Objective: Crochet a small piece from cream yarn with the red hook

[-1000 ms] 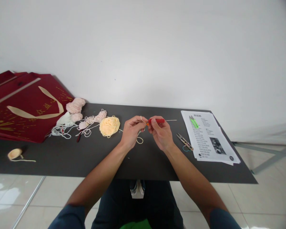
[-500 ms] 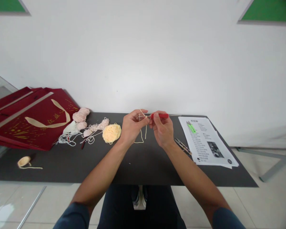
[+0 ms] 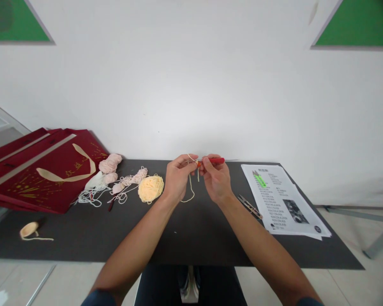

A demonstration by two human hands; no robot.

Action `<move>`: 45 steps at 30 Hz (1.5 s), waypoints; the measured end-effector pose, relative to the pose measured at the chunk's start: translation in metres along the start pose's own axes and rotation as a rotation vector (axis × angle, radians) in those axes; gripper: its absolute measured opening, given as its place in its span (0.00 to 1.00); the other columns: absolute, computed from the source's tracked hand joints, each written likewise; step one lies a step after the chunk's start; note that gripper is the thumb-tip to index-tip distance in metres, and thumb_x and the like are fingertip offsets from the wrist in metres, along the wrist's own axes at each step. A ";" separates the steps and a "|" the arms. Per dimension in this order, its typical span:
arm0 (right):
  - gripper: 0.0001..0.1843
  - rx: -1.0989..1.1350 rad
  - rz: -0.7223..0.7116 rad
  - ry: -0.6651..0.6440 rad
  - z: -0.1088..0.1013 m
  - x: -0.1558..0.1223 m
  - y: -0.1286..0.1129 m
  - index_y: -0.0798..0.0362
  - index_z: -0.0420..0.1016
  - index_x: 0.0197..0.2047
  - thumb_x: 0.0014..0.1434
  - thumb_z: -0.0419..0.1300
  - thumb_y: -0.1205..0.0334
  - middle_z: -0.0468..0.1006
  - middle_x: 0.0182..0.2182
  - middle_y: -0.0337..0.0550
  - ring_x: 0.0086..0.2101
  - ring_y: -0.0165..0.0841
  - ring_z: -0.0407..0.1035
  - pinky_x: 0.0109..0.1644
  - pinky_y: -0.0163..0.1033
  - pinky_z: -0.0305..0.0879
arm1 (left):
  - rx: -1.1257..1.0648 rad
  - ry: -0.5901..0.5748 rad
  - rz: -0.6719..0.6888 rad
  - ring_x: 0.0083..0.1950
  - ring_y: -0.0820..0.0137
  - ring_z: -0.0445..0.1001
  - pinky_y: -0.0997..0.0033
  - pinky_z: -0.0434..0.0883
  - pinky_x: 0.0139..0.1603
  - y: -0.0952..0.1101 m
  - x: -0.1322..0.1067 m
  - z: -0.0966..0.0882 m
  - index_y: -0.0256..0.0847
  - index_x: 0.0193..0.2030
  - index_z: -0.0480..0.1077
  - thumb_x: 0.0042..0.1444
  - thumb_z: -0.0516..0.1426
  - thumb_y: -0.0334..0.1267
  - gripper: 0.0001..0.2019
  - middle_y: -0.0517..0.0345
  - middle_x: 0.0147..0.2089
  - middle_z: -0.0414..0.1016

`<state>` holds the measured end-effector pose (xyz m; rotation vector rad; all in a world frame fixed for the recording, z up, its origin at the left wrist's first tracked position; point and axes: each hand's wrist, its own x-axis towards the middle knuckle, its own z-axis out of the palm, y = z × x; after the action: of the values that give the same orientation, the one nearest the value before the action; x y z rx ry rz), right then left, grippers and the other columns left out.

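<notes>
My right hand [image 3: 215, 179] is closed round a red-handled crochet hook [image 3: 214, 160], held level above the middle of the black table [image 3: 185, 233]. Its thin metal tip points left toward my left hand [image 3: 177, 177], which pinches a cream yarn strand [image 3: 190, 187] at the hook. The strand hangs in a loop below my fingers and trails down to the table. A cream yarn ball [image 3: 150, 188] lies just left of my left hand.
Pink yarn balls [image 3: 110, 163] and loose white and pink strands [image 3: 121, 187] lie left of the cream ball. Red gift bags [image 3: 41, 170] lie at far left, a small yarn coil [image 3: 28, 229] near the front left. Snips [image 3: 249, 206] and printed sheets [image 3: 282, 199] lie at right.
The camera tilted upward, so the table sits lower in view. Both hands lifted slightly off the table with hook and yarn, and the hanging loop now dangles freely.
</notes>
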<state>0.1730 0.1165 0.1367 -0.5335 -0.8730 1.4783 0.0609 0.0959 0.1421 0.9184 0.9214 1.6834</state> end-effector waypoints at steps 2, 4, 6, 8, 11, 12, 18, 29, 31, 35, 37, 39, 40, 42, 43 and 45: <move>0.13 0.017 -0.019 -0.019 0.006 0.001 -0.006 0.49 0.74 0.37 0.56 0.73 0.57 0.72 0.26 0.33 0.28 0.26 0.65 0.31 0.34 0.62 | 0.007 0.031 0.006 0.30 0.77 0.71 0.75 0.65 0.32 0.006 0.000 0.007 0.39 0.39 0.80 0.47 0.68 0.30 0.11 0.62 0.31 0.78; 0.12 0.022 -0.041 -0.022 0.012 0.002 -0.011 0.49 0.73 0.35 0.57 0.73 0.57 0.70 0.25 0.32 0.27 0.26 0.63 0.31 0.35 0.61 | 0.014 0.033 0.033 0.28 0.77 0.69 0.74 0.66 0.32 0.010 0.000 0.015 0.39 0.41 0.80 0.48 0.67 0.29 0.12 0.63 0.29 0.76; 0.13 0.021 -0.073 -0.012 0.018 0.002 -0.016 0.49 0.72 0.35 0.57 0.72 0.57 0.68 0.24 0.32 0.26 0.26 0.62 0.31 0.35 0.61 | -0.001 0.039 0.078 0.28 0.77 0.71 0.74 0.66 0.31 0.013 -0.001 0.023 0.39 0.44 0.79 0.50 0.66 0.30 0.13 0.63 0.29 0.75; 0.13 0.024 -0.116 -0.002 0.024 0.002 -0.020 0.48 0.72 0.36 0.57 0.72 0.56 0.69 0.26 0.32 0.26 0.27 0.62 0.31 0.36 0.63 | -0.024 -0.006 0.149 0.28 0.76 0.72 0.73 0.68 0.32 0.017 -0.002 0.029 0.41 0.46 0.78 0.53 0.65 0.31 0.13 0.64 0.30 0.75; 0.13 0.022 -0.161 0.001 0.030 -0.001 -0.026 0.46 0.71 0.37 0.58 0.72 0.54 0.72 0.29 0.33 0.27 0.26 0.63 0.31 0.35 0.64 | 0.020 -0.006 0.235 0.29 0.77 0.72 0.73 0.72 0.33 0.023 -0.005 0.034 0.42 0.48 0.77 0.55 0.65 0.31 0.13 0.64 0.31 0.75; 0.13 0.028 -0.167 -0.004 0.030 -0.002 -0.028 0.46 0.72 0.38 0.58 0.72 0.53 0.73 0.30 0.33 0.27 0.26 0.64 0.31 0.35 0.65 | 0.050 -0.006 0.254 0.29 0.77 0.72 0.73 0.72 0.33 0.025 -0.006 0.034 0.43 0.49 0.76 0.56 0.65 0.31 0.13 0.64 0.32 0.75; 0.10 0.087 -0.132 -0.090 0.026 -0.005 -0.035 0.48 0.76 0.37 0.61 0.71 0.54 0.76 0.32 0.34 0.29 0.25 0.69 0.32 0.32 0.68 | 0.187 -0.025 0.279 0.28 0.77 0.73 0.75 0.72 0.29 0.039 -0.009 0.033 0.42 0.51 0.74 0.53 0.64 0.28 0.18 0.66 0.31 0.75; 0.08 0.017 -0.122 -0.067 0.023 0.003 -0.028 0.47 0.78 0.38 0.62 0.71 0.54 0.78 0.32 0.34 0.29 0.25 0.68 0.28 0.32 0.66 | 0.302 0.044 0.356 0.31 0.75 0.74 0.74 0.73 0.33 0.027 -0.001 0.029 0.45 0.56 0.68 0.54 0.63 0.29 0.23 0.64 0.34 0.73; 0.08 0.022 -0.109 -0.065 0.023 0.004 -0.026 0.47 0.78 0.38 0.62 0.71 0.54 0.80 0.34 0.34 0.28 0.24 0.68 0.28 0.32 0.66 | 0.294 0.050 0.334 0.29 0.76 0.72 0.75 0.72 0.31 0.026 0.000 0.029 0.45 0.55 0.67 0.53 0.63 0.28 0.23 0.65 0.34 0.72; 0.09 0.066 -0.068 -0.069 0.023 0.005 -0.028 0.48 0.78 0.38 0.62 0.71 0.54 0.80 0.32 0.33 0.27 0.24 0.69 0.29 0.31 0.67 | 0.222 0.047 0.317 0.29 0.77 0.72 0.77 0.71 0.29 0.031 0.004 0.029 0.43 0.52 0.67 0.51 0.63 0.26 0.22 0.67 0.32 0.71; 0.08 0.089 -0.070 -0.085 0.022 0.006 -0.030 0.48 0.78 0.38 0.63 0.69 0.54 0.80 0.32 0.33 0.28 0.23 0.70 0.29 0.30 0.67 | 0.173 0.024 0.317 0.30 0.77 0.74 0.77 0.72 0.30 0.034 0.005 0.029 0.42 0.51 0.68 0.50 0.64 0.26 0.21 0.66 0.33 0.72; 0.07 0.106 -0.077 -0.104 0.023 0.005 -0.032 0.49 0.78 0.38 0.65 0.68 0.56 0.82 0.34 0.34 0.29 0.23 0.72 0.30 0.30 0.68 | 0.137 -0.009 0.321 0.31 0.77 0.75 0.77 0.73 0.31 0.036 0.005 0.029 0.42 0.50 0.68 0.51 0.63 0.27 0.19 0.65 0.34 0.72; 0.07 0.113 -0.081 -0.111 0.023 0.005 -0.033 0.48 0.78 0.38 0.65 0.68 0.56 0.82 0.35 0.34 0.30 0.24 0.72 0.30 0.30 0.69 | 0.129 -0.020 0.328 0.31 0.77 0.75 0.77 0.74 0.31 0.036 0.004 0.030 0.42 0.50 0.68 0.53 0.63 0.27 0.18 0.65 0.34 0.73; 0.06 0.127 -0.088 -0.117 0.023 0.004 -0.035 0.48 0.78 0.39 0.65 0.68 0.56 0.83 0.36 0.34 0.30 0.24 0.73 0.30 0.30 0.69 | 0.122 -0.020 0.359 0.32 0.77 0.76 0.77 0.74 0.32 0.036 0.002 0.031 0.43 0.50 0.68 0.55 0.63 0.29 0.17 0.64 0.35 0.73; 0.06 0.132 -0.091 -0.118 0.024 0.004 -0.035 0.48 0.78 0.39 0.65 0.68 0.56 0.83 0.37 0.34 0.30 0.24 0.73 0.30 0.30 0.70 | 0.120 -0.011 0.380 0.32 0.76 0.76 0.77 0.74 0.32 0.036 0.001 0.032 0.43 0.50 0.68 0.55 0.63 0.29 0.16 0.64 0.35 0.73; 0.06 0.139 -0.093 -0.121 0.024 0.003 -0.036 0.47 0.78 0.39 0.65 0.68 0.56 0.83 0.37 0.34 0.30 0.24 0.73 0.30 0.30 0.70 | 0.108 0.011 0.419 0.33 0.77 0.76 0.78 0.73 0.31 0.036 -0.001 0.034 0.43 0.50 0.68 0.57 0.63 0.29 0.15 0.63 0.35 0.73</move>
<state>0.1767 0.1127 0.1798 -0.2994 -0.8699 1.4855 0.0779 0.0916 0.1885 1.2408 0.8748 2.0044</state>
